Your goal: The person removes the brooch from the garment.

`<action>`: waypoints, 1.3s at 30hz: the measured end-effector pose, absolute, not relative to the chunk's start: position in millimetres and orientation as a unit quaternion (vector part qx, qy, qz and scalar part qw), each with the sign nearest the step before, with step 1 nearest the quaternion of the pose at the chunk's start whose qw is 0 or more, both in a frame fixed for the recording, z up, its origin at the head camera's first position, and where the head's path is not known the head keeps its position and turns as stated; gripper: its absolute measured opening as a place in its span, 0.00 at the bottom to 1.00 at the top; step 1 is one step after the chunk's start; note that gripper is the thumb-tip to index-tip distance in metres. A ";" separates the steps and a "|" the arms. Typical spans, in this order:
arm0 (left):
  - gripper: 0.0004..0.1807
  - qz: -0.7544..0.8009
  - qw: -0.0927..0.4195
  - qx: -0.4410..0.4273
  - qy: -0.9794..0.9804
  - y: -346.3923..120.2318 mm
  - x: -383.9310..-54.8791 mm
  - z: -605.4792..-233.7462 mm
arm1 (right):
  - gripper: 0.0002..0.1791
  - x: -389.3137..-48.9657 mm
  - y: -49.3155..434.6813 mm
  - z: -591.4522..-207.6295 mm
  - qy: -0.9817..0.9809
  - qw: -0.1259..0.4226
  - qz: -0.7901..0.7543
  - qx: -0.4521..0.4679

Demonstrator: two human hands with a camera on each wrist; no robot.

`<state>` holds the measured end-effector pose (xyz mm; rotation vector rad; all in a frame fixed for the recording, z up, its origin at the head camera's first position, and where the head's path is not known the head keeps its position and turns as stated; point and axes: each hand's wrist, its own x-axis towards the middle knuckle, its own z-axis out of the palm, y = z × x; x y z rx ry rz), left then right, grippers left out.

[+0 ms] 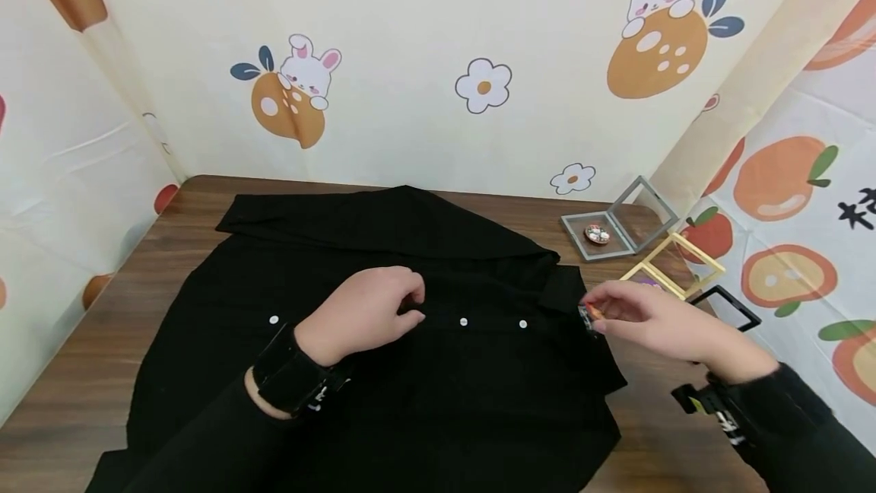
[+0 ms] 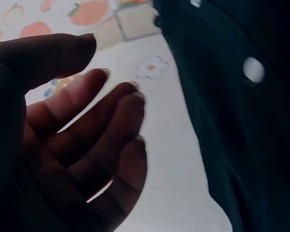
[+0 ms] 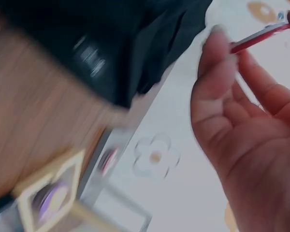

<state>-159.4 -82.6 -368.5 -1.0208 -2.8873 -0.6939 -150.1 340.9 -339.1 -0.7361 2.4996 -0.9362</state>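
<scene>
A black shirt with white buttons lies spread on the table. My left hand hovers over its middle, fingers loosely bent and holding nothing; the left wrist view shows the bare palm. By the shirt's right edge, my right hand pinches a small flat colourful piece between thumb and fingers. Its thin edge looks red in the right wrist view; its face is mostly hidden, so I cannot tell its exact kind.
At the back right an open grey hinged frame has a small round badge in it. Nearer stand an open yellow frame, with a purple item inside, and a black frame. Patterned cloth walls border the wooden table.
</scene>
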 end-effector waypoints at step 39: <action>0.31 -0.121 -0.092 -0.174 -0.973 -143.6 -162.7 -403.9 | 0.30 -139.3 456.3 -399.2 0.996 0.065 -0.029 -0.046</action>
